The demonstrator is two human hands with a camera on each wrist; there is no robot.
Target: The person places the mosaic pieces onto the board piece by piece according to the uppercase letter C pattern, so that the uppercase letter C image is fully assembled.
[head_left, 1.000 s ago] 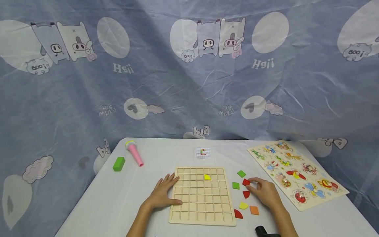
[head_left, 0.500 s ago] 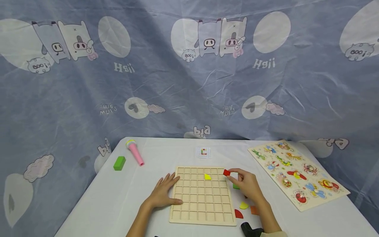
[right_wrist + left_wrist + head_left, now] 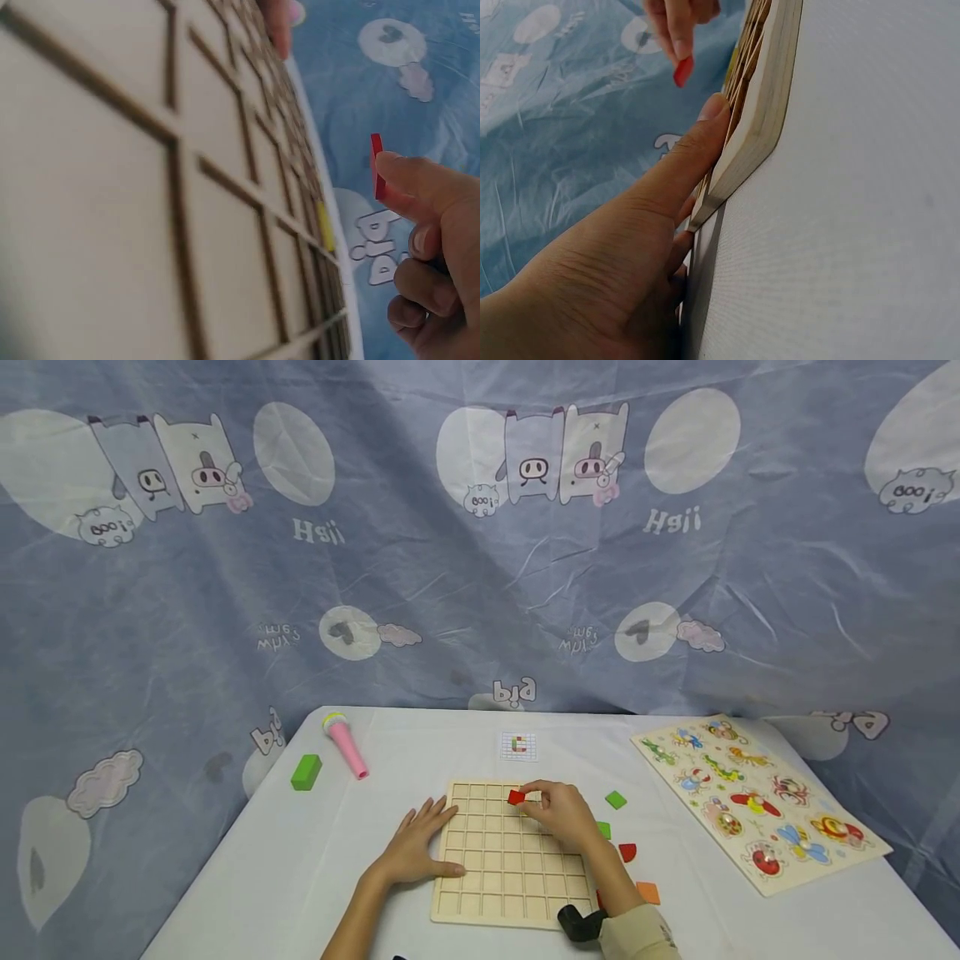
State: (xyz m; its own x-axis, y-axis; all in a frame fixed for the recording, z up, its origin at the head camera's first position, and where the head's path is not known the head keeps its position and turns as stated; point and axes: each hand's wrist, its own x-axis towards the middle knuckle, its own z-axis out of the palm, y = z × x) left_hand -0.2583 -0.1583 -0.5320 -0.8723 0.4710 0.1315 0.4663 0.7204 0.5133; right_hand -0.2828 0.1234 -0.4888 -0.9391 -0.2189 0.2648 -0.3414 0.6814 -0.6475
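A wooden grid board (image 3: 491, 885) lies on the white table. My left hand (image 3: 412, 850) rests along its left edge, fingers spread and thumb on the rim. Between thumb and index finger, my right hand (image 3: 564, 814) pinches a red square tile (image 3: 516, 797) over the board's upper middle. In the right wrist view the red tile (image 3: 377, 166) is held clear of the board. A yellow piece (image 3: 325, 225) sits in a cell there; the right hand hides it in the head view. Right of the board lie green tiles (image 3: 616, 799), a red rounded piece (image 3: 627, 852) and an orange square (image 3: 647, 893).
A small pattern card (image 3: 519, 746) lies behind the board. At the left are a pink toy microphone (image 3: 347, 747) and a green block (image 3: 306, 772). An insect picture puzzle (image 3: 757, 810) lies at the right. The right forearm covers some loose pieces.
My right hand has picked up the red square tile from the table right of the board and carried it left over the board. The left hand has stayed on the board's edge.
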